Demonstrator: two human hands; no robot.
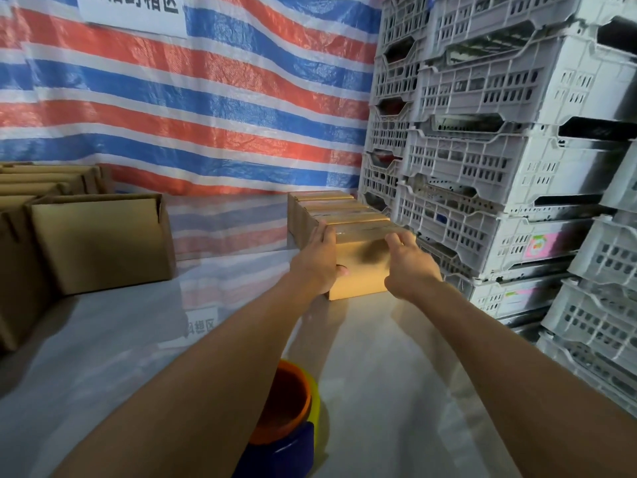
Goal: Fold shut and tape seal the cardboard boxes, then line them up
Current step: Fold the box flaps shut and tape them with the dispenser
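Lying crosswise, box (362, 267), long axis prob. L-R

The sign (132, 12) on the far wall is cut by the top edge, so we read only part of its characters. The open boxes (13, 270) at left run past the left edge. A forearm and the bottom edge hide much of the tape dispenser (286, 401). The right hand (410, 267) blurs against the nearest box (358, 267), so we cannot tell its grip. What the crates (482, 160) hold is too dark to tell.
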